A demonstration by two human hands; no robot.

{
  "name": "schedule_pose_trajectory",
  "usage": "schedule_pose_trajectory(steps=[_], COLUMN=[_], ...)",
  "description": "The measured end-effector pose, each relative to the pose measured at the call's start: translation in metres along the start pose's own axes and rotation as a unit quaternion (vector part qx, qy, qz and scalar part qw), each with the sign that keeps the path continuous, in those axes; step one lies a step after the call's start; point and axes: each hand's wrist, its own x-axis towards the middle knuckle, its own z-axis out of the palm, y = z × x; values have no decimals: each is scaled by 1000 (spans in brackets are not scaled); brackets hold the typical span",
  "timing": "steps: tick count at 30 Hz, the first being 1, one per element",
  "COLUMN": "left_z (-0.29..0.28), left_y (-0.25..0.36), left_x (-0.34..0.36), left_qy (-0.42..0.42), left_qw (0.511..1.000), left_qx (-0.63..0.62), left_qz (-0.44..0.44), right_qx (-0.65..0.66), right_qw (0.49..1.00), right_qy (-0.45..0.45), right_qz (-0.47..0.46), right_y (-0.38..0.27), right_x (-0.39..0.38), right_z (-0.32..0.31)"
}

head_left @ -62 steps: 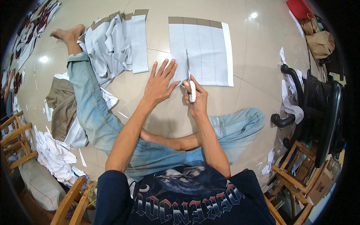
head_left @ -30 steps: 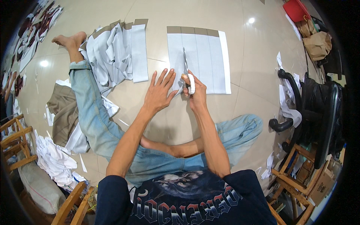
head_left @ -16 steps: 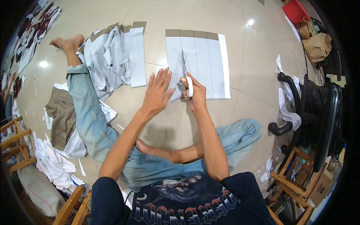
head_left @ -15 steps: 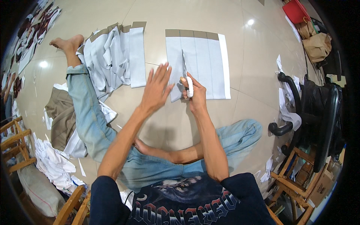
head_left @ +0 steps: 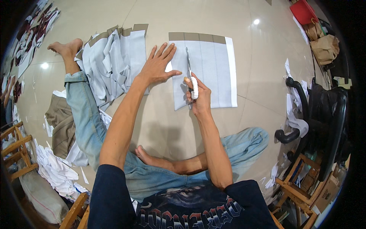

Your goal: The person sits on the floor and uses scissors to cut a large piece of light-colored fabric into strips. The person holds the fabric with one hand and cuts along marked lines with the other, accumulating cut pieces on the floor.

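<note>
A pale grey fabric panel (head_left: 215, 72) with a brown top band and a white right border lies flat on the tiled floor, marked with lengthwise lines. My right hand (head_left: 201, 97) grips scissors (head_left: 189, 63) with white-wrapped handles; their blades point away from me along the panel's left part. At the panel's near edge a slit runs beneath the scissors. My left hand (head_left: 160, 65) is spread out at the panel's left edge, thumb toward the blades. Left of it lies a bunched pile of pale grey strips (head_left: 108, 65) with brown ends.
Brown cloth (head_left: 63, 128) and white scraps (head_left: 57, 168) lie beside my left leg. A black wheeled chair (head_left: 316, 114) and wooden frame (head_left: 301, 187) stand at the right. A red container (head_left: 304, 11) and paper bag (head_left: 325, 49) sit far right.
My left hand has moved away from me, its fingers spreading beside the panel's left edge. The scissors stay in my right hand over nearly the same part of the panel.
</note>
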Motion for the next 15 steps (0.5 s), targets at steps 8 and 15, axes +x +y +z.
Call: schedule_pose_trajectory(steps=[8, 15], left_z=[-1, -1], left_y=[1, 0], left_x=[1, 1], left_qy=[3, 2], left_qw=[1000, 1000], left_qx=[5, 0], left_qz=[-1, -4], right_qx=[-35, -11], right_qw=[999, 1000], right_qy=[1, 3], right_qz=[4, -2], right_y=[3, -14], right_x=[8, 20], right_z=[0, 14])
